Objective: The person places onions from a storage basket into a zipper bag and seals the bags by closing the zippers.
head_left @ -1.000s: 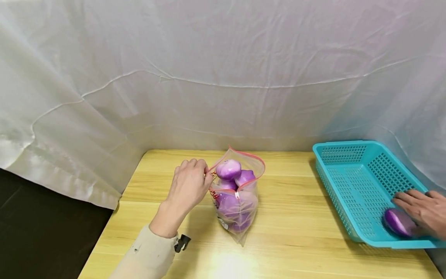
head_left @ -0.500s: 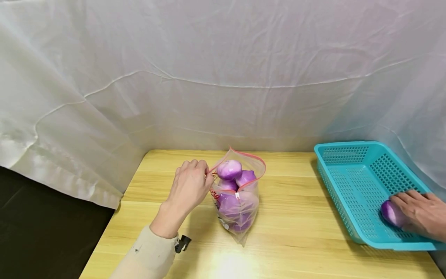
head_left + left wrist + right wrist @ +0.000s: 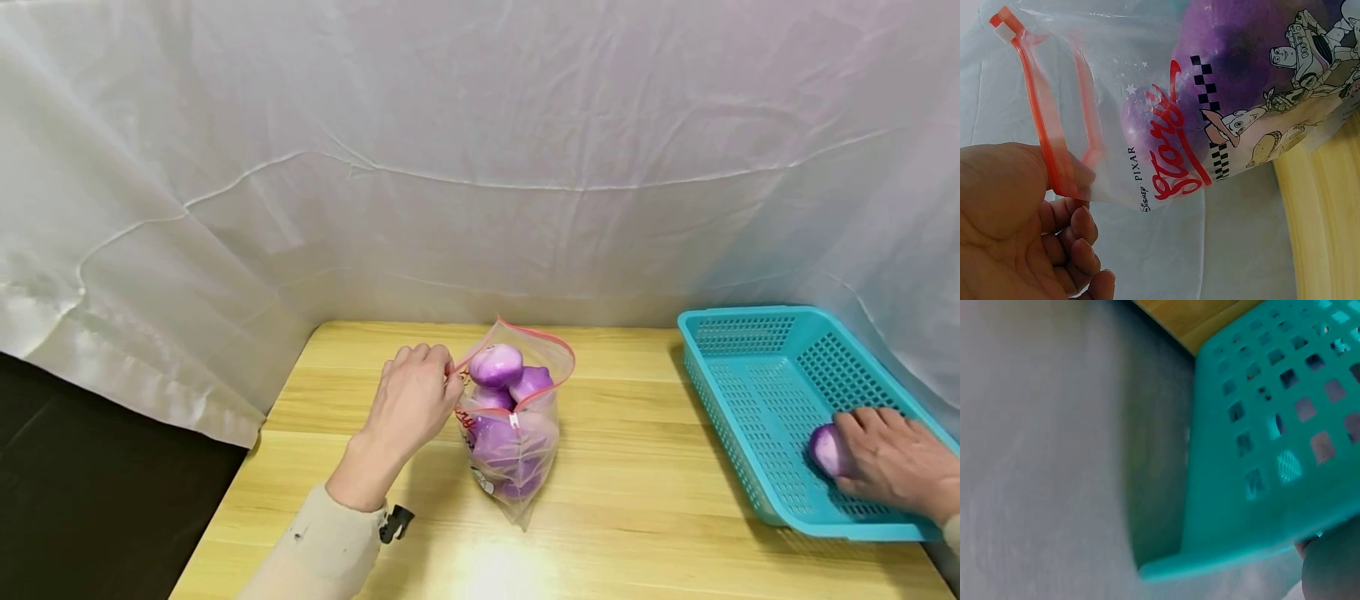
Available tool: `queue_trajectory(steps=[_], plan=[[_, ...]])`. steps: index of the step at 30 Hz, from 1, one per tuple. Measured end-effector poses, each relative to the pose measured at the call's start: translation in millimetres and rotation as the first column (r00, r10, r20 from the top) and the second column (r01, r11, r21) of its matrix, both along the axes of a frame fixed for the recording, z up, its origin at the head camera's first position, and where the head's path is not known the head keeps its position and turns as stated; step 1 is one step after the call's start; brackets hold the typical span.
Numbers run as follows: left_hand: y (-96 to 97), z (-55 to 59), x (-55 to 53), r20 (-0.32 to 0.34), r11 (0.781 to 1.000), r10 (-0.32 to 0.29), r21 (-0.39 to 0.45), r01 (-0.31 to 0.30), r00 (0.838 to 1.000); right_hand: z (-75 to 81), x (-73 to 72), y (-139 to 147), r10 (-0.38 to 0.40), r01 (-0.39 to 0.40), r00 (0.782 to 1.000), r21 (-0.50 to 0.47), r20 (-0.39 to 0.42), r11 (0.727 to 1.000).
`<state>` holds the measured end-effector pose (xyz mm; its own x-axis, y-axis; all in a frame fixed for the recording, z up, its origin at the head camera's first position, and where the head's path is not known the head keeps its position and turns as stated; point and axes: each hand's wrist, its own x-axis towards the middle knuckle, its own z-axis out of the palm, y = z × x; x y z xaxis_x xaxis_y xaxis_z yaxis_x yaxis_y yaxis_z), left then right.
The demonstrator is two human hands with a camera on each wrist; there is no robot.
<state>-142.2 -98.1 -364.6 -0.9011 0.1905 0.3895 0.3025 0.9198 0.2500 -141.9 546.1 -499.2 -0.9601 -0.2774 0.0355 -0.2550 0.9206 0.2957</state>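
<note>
My left hand (image 3: 416, 392) pinches the red rim of a clear zip bag (image 3: 543, 433) by its left corner. The bag stands on the wooden table with its mouth wide apart. Inside are several round purple-and-white vegetables (image 3: 497, 365), stacked up close to the rim. In the left wrist view, thumb and forefinger meet at the red zip strip (image 3: 1041, 119), and cartoon figures are printed on the bag. My right hand (image 3: 896, 458) is inside the turquoise basket (image 3: 712, 433), its fingers and thumb around one more purple-and-white vegetable (image 3: 828, 450). The palm hides that vegetable's right side.
The perforated basket stands at the table's right edge; its outer wall (image 3: 1235, 506) fills much of the right wrist view. A white cloth (image 3: 480, 233) hangs behind and beside the wooden table (image 3: 622, 483). A dark area (image 3: 97, 483) lies past the left edge.
My right hand has shifted slightly left within the basket, and the vegetable has moved left with it. The left hand keeps its hold on the bag's rim.
</note>
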Motion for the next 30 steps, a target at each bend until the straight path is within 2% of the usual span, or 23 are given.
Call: queue_trajectory(steps=[4,6,9,12,15,22,25,30], plan=[[0.4,0.0,-0.2,-0.001,1.000,-0.002,0.001,0.002,1.000,0.4,1.9,-5.1,0.000,0.000,1.000,-0.022,-0.018,1.000],[0.4,0.3,-0.2,0.000,1.000,-0.003,0.001,0.003,1.000,0.9,1.8,-7.3,0.017,-0.020,0.997,-0.041,-0.073,0.999],[0.2,0.9,-0.2,0.002,1.000,-0.003,0.002,0.003,1.000,4.9,-2.2,-10.0,0.060,-0.074,0.982,-0.070,-0.181,0.995],[-0.2,1.9,-0.3,0.006,1.000,-0.003,0.003,0.003,1.000,15.5,-8.6,-14.8,0.107,-0.128,0.956,-0.058,-0.274,0.990],[-0.7,3.3,-0.5,0.005,1.000,-0.001,0.004,0.001,1.000,29.1,-13.9,-22.9,0.142,-0.156,0.935,-0.015,-0.326,0.988],[-1.1,4.8,-0.7,0.010,1.000,0.000,0.007,0.000,1.000,58.2,-21.6,-43.1,0.200,-0.198,0.911,0.042,-0.361,0.979],[-1.2,4.8,-0.7,0.011,1.000,-0.001,0.008,0.001,1.000,70.6,-25.1,-50.8,0.254,-0.249,0.883,0.064,-0.394,0.966],[-0.7,5.0,-1.0,0.013,1.000,0.000,0.009,0.000,1.000,91.4,-31.6,-63.8,0.370,-0.363,0.805,0.108,-0.464,0.925]])
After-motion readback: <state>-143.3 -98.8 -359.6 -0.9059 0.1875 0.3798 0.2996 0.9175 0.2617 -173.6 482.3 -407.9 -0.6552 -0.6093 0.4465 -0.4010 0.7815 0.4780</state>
